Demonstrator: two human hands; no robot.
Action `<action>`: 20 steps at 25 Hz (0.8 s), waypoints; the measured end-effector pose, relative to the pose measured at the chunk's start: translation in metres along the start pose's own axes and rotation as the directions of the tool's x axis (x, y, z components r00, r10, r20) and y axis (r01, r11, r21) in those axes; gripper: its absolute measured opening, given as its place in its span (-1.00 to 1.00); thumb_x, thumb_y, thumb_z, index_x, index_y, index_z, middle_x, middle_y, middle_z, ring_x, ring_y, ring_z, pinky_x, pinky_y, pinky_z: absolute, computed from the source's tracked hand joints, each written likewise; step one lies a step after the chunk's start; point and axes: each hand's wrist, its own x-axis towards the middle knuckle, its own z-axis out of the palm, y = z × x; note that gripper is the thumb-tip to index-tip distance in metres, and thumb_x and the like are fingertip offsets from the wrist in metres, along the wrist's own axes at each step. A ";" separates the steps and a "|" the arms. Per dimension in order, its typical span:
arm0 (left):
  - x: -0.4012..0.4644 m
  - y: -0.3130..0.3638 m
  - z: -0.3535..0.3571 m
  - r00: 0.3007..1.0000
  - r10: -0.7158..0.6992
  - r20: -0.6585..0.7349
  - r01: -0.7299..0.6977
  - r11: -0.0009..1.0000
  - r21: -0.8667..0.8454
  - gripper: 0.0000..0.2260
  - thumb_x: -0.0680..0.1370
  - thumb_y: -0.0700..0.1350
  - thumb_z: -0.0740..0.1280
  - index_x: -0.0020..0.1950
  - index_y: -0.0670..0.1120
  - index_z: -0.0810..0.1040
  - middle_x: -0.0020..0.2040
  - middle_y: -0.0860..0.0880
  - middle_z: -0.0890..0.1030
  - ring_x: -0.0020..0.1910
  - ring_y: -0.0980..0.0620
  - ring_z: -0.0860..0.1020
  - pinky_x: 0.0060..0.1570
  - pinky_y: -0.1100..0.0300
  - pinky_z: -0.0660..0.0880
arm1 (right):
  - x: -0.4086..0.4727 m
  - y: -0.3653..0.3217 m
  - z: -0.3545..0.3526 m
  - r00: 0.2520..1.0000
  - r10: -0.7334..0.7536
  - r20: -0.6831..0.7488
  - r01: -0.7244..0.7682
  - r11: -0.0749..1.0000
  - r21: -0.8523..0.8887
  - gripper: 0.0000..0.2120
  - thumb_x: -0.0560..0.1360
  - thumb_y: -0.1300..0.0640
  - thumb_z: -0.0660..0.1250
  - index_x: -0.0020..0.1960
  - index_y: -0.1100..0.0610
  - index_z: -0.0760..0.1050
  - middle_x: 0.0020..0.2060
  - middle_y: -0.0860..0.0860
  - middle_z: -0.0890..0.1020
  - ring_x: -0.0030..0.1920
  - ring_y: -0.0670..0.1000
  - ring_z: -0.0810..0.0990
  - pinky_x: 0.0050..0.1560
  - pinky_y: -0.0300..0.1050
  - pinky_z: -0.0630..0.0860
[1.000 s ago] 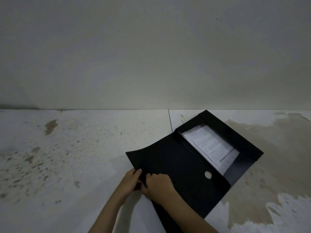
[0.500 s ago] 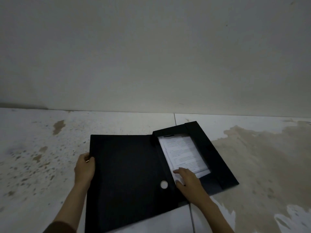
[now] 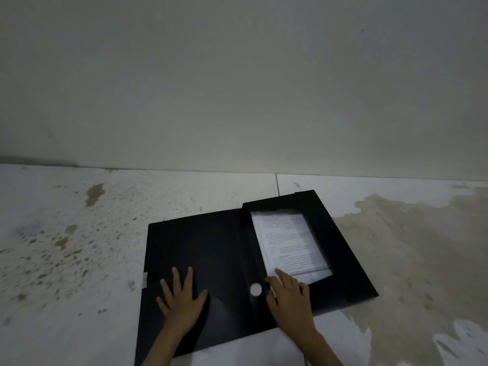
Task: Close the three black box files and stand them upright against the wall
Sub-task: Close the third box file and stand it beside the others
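Far left, the floor (image 3: pixel 66 260) is pale tile w/ brown specks and one bigger brown blotch (image 3: pixel 94 193) near the wall (image 3: pixel 237 88). The wall runs across the whole top of the view, plain and grey-white.

Next, the box file (image 3: pixel 211 249): it lies flat on the floor, open, near the wall but not touching it. Its cover is spread out to the left, the tray part sits to the right. A small metal clasp (image 3: pixel 145 280) shows on the cover's left edge.

Your left hand (image 3: pixel 182 302) rests palm down on the near part of the cover, fingers spread and flat. It grips nothing, just presses on the black surface.

On the spine between cover and tray there's a round silver ring (image 3: pixel 255 289), just beside your right hand (image 3: pixel 290 299). That hand is also flat and spread: fingertips reach onto the near corner of the papers (image 3: pixel 287 244) and the spine's edge. Nothing is pinched or held; it only touches.

The papers lie inside the tray, white w/ printed text too small to read.

Right of the file, a wide tan stain (image 3: pixel 412 247) covers the floor, w/ pale patches at the near right corner. A tile joint (image 3: pixel 277 184) runs from the wall toward the file's far edge.

Only one file is in view.
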 end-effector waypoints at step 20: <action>-0.027 0.013 0.046 0.845 0.458 0.276 -0.520 0.826 0.217 -0.52 0.44 0.26 0.15 0.13 0.62 -0.11 0.42 0.14 -0.50 0.20 0.18 -0.68 0.05 0.09 -0.73 | -0.008 -0.003 0.014 0.977 -0.195 0.085 0.187 0.978 0.087 -0.50 0.44 -0.25 -0.02 0.29 -0.09 0.33 0.38 0.00 0.37 0.36 0.01 0.34 0.29 -0.04 0.35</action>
